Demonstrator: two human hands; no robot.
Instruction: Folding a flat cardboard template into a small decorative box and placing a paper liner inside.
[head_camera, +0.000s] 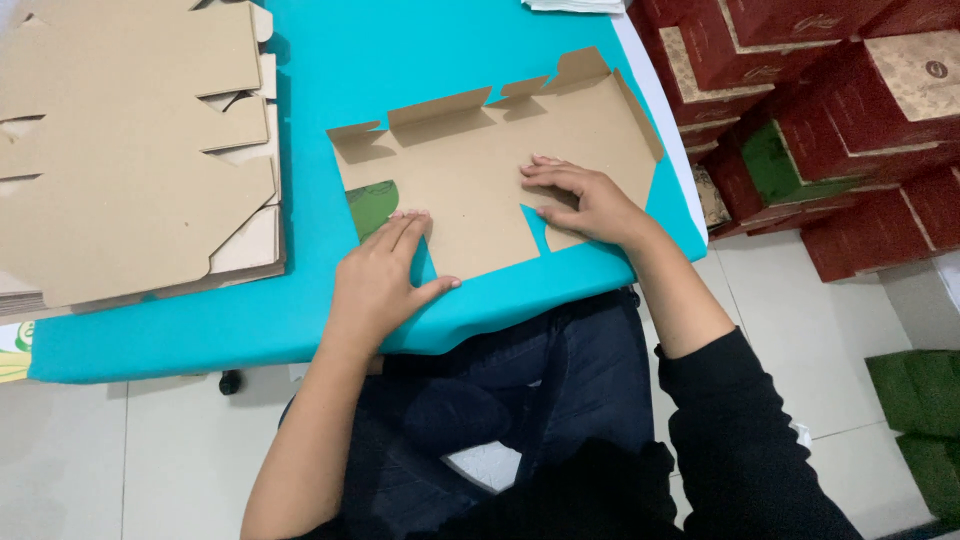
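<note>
Flat brown cardboard box blank (480, 175), unfolded, plain side up, lying on turquoise table (330, 90) near its front edge. Far-edge flaps (440, 108) creased up a little, throwing shadows. Green printed face (372, 205) showing on one turned-over flap at lower left of blank.

Left hand (385, 275) flat, palm down at blank's near-left corner, fingertips on green flap edge, thumb spread toward the right. Not gripping anything, fingers extended.

Right hand (585, 200) pressed flat on blank's right half beside the notch, fingers spread and pointing left, nothing grasped.

Stack of same brown blanks (130, 150) at table's left side, well apart from hands. Red boxes (820, 80) piled on floor to the right, some green boxes (925, 420) nearer. Black sleeve on right arm.
</note>
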